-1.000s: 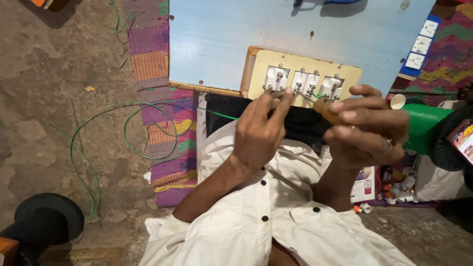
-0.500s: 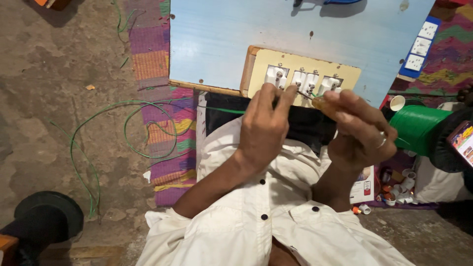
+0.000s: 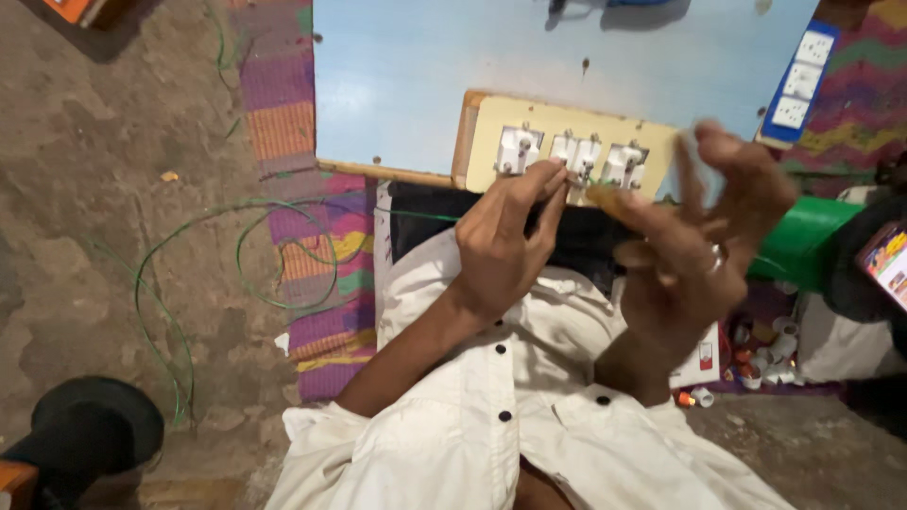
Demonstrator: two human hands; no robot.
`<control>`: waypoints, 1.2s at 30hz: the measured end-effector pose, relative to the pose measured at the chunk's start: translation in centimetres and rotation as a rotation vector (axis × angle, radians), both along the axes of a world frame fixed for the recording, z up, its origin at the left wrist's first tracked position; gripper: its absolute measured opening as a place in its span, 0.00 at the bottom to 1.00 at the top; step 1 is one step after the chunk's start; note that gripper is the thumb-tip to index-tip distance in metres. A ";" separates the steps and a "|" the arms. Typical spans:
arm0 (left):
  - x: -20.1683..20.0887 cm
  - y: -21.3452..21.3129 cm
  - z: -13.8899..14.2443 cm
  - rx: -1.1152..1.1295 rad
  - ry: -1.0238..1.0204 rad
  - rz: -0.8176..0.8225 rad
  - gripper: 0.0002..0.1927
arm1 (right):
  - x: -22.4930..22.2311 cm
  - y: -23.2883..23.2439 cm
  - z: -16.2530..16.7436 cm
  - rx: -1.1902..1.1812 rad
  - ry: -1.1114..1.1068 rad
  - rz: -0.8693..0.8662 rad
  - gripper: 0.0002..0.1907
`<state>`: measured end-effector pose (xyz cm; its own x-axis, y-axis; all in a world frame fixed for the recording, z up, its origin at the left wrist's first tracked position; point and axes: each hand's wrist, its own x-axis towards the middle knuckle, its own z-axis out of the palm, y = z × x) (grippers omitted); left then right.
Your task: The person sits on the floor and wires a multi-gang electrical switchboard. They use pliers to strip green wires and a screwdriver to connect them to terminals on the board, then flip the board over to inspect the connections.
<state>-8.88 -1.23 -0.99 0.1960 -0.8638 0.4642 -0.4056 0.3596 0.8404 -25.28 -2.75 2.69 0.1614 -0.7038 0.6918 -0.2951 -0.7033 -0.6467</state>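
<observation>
Head view: I am resting my left hand (image 3: 505, 241) on the cream rectangular switch plate (image 3: 567, 151), its fingertips (image 3: 553, 175) pinching closed on something too small to tell at the middle white switch module (image 3: 576, 151). My right hand (image 3: 699, 246), blurred, is gripping a small yellowish tool (image 3: 605, 198) beside it. That plate is lying at the near edge of the pale blue wooden board (image 3: 425, 76).

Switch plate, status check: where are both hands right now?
Left hand fingertips on the cream switch plate by the middle switch. Right hand blurred, fingers spread, pinching a thin tool at the plate. Nothing blocking; green wire lies aside.
</observation>
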 end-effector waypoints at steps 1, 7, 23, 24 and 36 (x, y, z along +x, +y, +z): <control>0.0 -0.1 -0.1 -0.016 0.009 -0.003 0.23 | 0.3 0.2 0.2 0.008 0.012 -0.017 0.11; 0.3 -0.3 -0.5 -0.107 0.056 -0.030 0.27 | 2.0 0.8 2.2 0.111 0.094 -0.107 0.09; 0.1 -0.4 0.3 -0.024 -0.089 0.021 0.36 | 1.3 0.5 2.0 0.268 -0.236 -0.101 0.12; 0.2 -0.6 0.6 -0.012 -0.098 0.020 0.37 | 0.9 -0.6 1.7 0.221 -0.347 -0.147 0.12; -0.2 -1.3 1.3 -0.025 -0.188 0.092 0.32 | 1.7 -20.4 -0.3 0.111 0.726 0.289 0.23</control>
<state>-9.03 -2.51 0.35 0.1817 -0.8339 0.5212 -0.5868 0.3334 0.7379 -23.61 -23.16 2.42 0.7329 -0.6237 0.2719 -0.4855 -0.7594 -0.4331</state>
